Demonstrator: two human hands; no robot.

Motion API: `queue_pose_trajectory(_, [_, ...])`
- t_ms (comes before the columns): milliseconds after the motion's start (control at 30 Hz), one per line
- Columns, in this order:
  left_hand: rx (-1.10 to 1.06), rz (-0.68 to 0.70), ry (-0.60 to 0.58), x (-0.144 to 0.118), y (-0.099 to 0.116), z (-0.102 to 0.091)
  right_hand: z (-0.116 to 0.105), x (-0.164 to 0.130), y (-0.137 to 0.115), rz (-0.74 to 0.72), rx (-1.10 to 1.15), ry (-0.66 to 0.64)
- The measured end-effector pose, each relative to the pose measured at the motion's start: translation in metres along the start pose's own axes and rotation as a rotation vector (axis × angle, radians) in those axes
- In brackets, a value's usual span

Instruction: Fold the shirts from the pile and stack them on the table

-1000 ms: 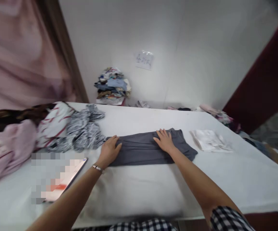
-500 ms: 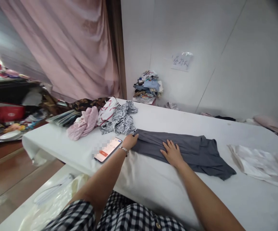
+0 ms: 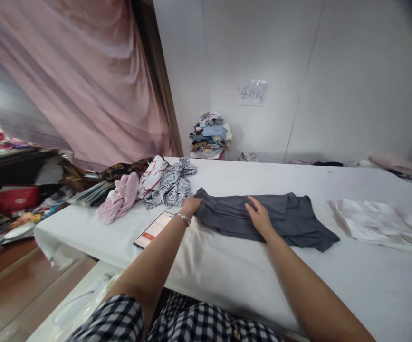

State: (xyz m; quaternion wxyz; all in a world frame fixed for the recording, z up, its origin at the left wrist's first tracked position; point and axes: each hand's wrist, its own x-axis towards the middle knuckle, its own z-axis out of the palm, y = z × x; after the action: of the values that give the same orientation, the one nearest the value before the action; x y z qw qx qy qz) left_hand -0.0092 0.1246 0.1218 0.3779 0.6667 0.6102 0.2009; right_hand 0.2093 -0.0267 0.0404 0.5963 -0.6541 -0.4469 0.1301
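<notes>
A dark grey shirt [image 3: 227, 216] lies lengthwise on the white-covered table, folded into a long strip that widens at its right end. My left hand [image 3: 192, 205] pinches the strip's left end, its fingers closed on the cloth. Over the middle of the shirt is my right hand [image 3: 260, 217], tilted on its edge with thumb and fingers apart, grasping nothing. A phone [image 3: 152, 232] with a lit screen lies beside my left forearm, which partly covers it. Right of the shirt rests a folded white garment [image 3: 377, 222].
Crumpled clothes sit at the table's left: a black-and-white printed piece [image 3: 170, 190], a pink one [image 3: 120, 197] and a red-striped white one [image 3: 152, 176]. Behind the table stands a clothes pile [image 3: 211, 134] near the wall. A pink curtain [image 3: 95, 85] hangs at the back left.
My right hand, earlier spread flat on the shirt, has turned onto its edge. My left hand keeps hold of the left end. The camera view has shifted a little.
</notes>
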Motion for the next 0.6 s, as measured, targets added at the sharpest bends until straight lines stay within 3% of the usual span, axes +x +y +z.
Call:
queue_pose_trajectory(67, [0.026, 0.096, 0.011, -0.004, 0.023, 0.009, -0.016, 0.011, -0.007, -0.002, 0.203, 0.192])
queue_pose_trajectory(133, [0.041, 0.200, -0.021, -0.013, 0.052, 0.029, -0.033, 0.020, -0.017, -0.015, 0.328, 0.331])
queue_pose_trajectory(233, [0.035, 0.315, -0.161, -0.034, 0.092, 0.076, -0.057, 0.028, -0.026, -0.019, 0.384, 0.432])
queue_pose_trajectory(300, [0.021, 0.355, -0.245, -0.047, 0.106, 0.104, -0.068, 0.029, -0.025, 0.006, 0.368, 0.449])
queue_pose_trajectory(400, [0.029, 0.381, -0.218, -0.055, 0.097, 0.119, -0.079, 0.032, -0.017, 0.052, 0.329, 0.441])
queue_pose_trajectory(500, [0.095, 0.353, -0.064, -0.046, 0.065, 0.106, -0.075, 0.034, -0.010, 0.082, 0.307, 0.404])
queue_pose_trajectory(600, [0.165, 0.276, 0.006, -0.032, 0.031, 0.090, -0.054, 0.030, -0.009, 0.143, 0.282, 0.273])
